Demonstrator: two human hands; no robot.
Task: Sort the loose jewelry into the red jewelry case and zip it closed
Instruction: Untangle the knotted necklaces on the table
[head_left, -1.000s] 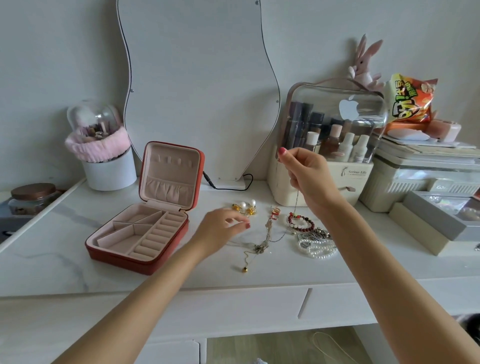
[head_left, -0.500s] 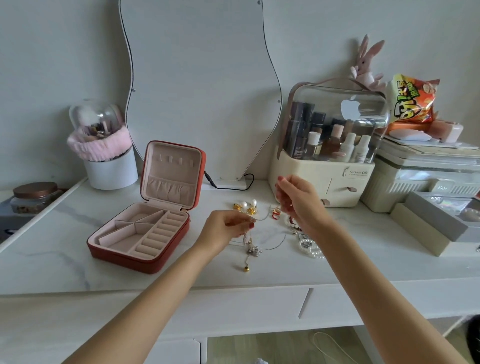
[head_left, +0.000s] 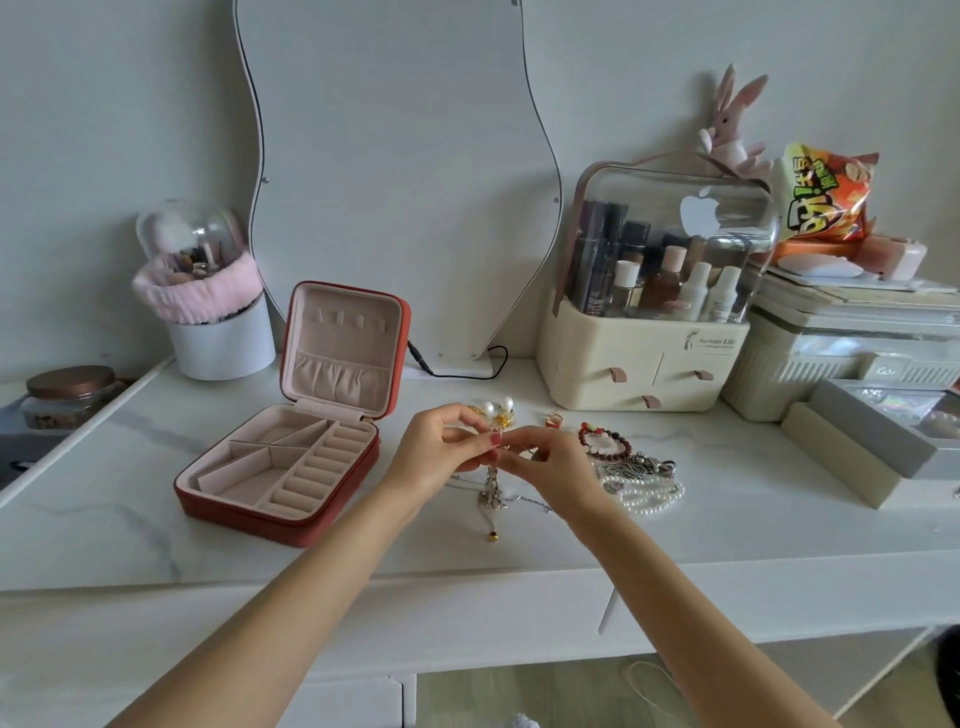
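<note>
The red jewelry case lies open on the white desk, lid upright, its pink compartments bare. Just right of it my left hand and my right hand meet fingertip to fingertip, both pinching a thin silver necklace whose pendant and gold-tipped tail hang down to the desk. Pearl earrings lie behind my hands. A red ring, a dark red bead bracelet, a silver chain heap and a pearl strand lie to the right.
A wavy mirror stands at the back with its cable. A cream cosmetics organiser and grey boxes crowd the right. A white brush pot and a jar stand left. The desk's front edge is near.
My right hand has dropped from shoulder height down to the desk and come left to meet my left hand. The necklace chain, stretched up before, now hangs short between both hands.
</note>
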